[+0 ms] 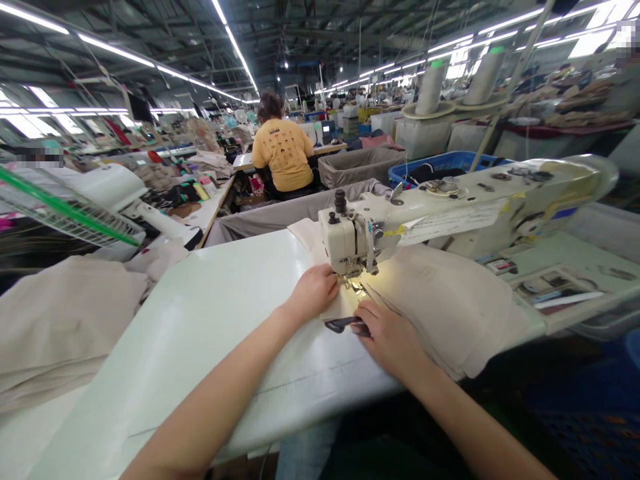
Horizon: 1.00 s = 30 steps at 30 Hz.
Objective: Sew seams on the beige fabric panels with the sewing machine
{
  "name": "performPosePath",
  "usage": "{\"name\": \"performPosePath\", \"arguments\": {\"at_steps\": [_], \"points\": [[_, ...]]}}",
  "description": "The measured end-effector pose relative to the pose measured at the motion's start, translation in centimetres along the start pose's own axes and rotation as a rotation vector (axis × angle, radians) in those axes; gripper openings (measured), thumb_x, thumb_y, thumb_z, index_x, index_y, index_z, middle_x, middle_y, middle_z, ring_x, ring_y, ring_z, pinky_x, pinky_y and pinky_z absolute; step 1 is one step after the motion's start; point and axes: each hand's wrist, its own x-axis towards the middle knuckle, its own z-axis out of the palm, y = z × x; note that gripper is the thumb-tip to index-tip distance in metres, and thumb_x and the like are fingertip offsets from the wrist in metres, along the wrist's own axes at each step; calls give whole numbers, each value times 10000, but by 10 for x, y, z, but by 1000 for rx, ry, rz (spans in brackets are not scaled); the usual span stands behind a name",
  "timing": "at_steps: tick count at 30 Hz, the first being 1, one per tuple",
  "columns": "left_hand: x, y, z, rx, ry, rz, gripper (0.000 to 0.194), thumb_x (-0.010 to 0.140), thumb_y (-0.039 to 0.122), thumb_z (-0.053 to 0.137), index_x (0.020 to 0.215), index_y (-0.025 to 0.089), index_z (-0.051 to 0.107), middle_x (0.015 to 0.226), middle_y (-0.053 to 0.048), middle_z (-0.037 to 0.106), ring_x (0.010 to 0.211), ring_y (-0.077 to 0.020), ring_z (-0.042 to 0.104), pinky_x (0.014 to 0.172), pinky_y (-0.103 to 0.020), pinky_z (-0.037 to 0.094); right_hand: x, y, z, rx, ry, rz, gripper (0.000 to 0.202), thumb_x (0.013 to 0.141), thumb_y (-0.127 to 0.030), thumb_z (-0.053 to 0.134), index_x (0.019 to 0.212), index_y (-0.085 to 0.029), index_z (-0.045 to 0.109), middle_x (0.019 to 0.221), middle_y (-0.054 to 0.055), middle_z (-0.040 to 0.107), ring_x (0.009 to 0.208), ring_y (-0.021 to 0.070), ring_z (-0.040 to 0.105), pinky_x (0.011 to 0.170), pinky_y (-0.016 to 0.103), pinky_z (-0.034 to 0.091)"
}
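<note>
A white sewing machine (pixel 350 233) stands over beige fabric (pixel 440 293), its small lamp lighting the presser foot. My left hand (pixel 315 290) is just left of the presser foot, fingers bent together on the edge of the cloth; their tips are partly hidden by the machine head. In my right hand (pixel 387 333) is a pair of scissors (pixel 341 324), dark handles toward the table's front edge. Their blades point up toward the presser foot, over the fabric. Whether the blades touch a thread cannot be made out.
A pile of beige cloth (pixel 65 320) lies at the left of the pale green tabletop (pixel 225 287). Behind the table are a grey fabric bin (pixel 280 210) and a blue basket (pixel 450 160). A person in a yellow shirt (pixel 284 153) sits ahead, back turned. Thread cones (pixel 431 87) stand at right.
</note>
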Motion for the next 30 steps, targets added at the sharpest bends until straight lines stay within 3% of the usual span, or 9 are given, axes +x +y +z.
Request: {"name": "performPosePath", "arguments": {"at_steps": [5,9,18,24,30], "points": [[-46,41,3,-157,25,199,218,985,178,461,1030,168,674,1068,-106,686,1029,-239,651,913,-378,568,-7,3,1,15,-35,-17,215,969,-190,559,1158,-199,661,1210,82,689,984,213,680,799,305,514],[-59,46,0,-197,41,273,250,1006,190,416,1138,155,625,1163,-118,661,1153,-246,614,1004,-398,545,-8,6,2,11,-48,-20,271,978,-188,530,1219,-202,653,1263,98,678,1023,221,684,840,316,525],[-42,31,-4,-139,-21,273,228,999,208,425,985,161,648,1031,-107,663,1055,-245,639,947,-389,564,13,7,-3,9,-73,11,257,996,-186,498,1192,-217,661,1249,62,678,959,201,699,783,305,530],[-28,16,-1,-165,19,258,253,982,165,426,1082,154,658,1129,-126,675,1149,-252,628,1003,-393,549,28,8,-5,19,-64,24,289,944,-138,540,1195,-210,665,1274,77,676,993,223,697,812,317,532],[-20,7,0,-160,35,242,266,983,184,430,1114,171,662,1139,-122,685,1141,-248,636,1011,-399,545,26,8,-3,47,-51,23,308,947,-142,527,1208,-220,670,1290,81,678,1054,231,688,847,324,535]]}}
